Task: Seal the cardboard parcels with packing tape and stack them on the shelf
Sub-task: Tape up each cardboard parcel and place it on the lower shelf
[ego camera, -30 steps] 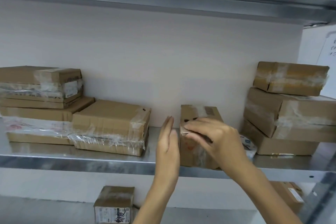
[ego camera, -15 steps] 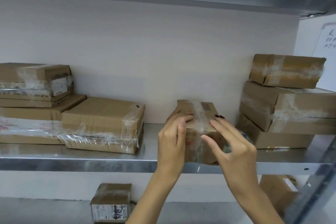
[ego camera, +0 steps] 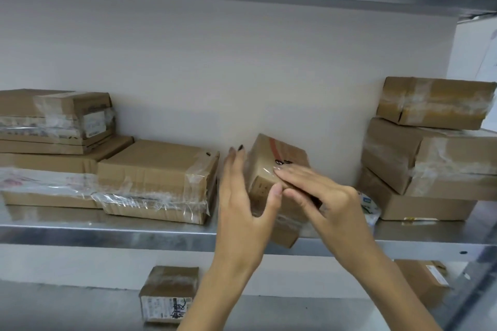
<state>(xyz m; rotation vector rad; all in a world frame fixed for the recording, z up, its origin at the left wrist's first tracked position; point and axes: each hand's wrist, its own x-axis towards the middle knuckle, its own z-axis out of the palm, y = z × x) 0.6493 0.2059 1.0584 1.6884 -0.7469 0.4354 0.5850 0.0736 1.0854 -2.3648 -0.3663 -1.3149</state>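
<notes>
plain white wall (ego camera: 242, 62) behind, crumpled white packet (ego camera: 370, 209) with blue print, possibly a plastic mailer, pale panel (ego camera: 469, 56) far right

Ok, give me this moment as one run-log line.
stage: placing on shelf | small parcel: tilted, corner over front edge | left grip: flat against its left side | right grip: fingers flat on top

The shelf (ego camera: 80, 231) is made of smooth, shiny metal. Matt cardboard parcels (ego camera: 156, 166) are bound with glossy, wrinkled plastic tape (ego camera: 150, 199).
</notes>
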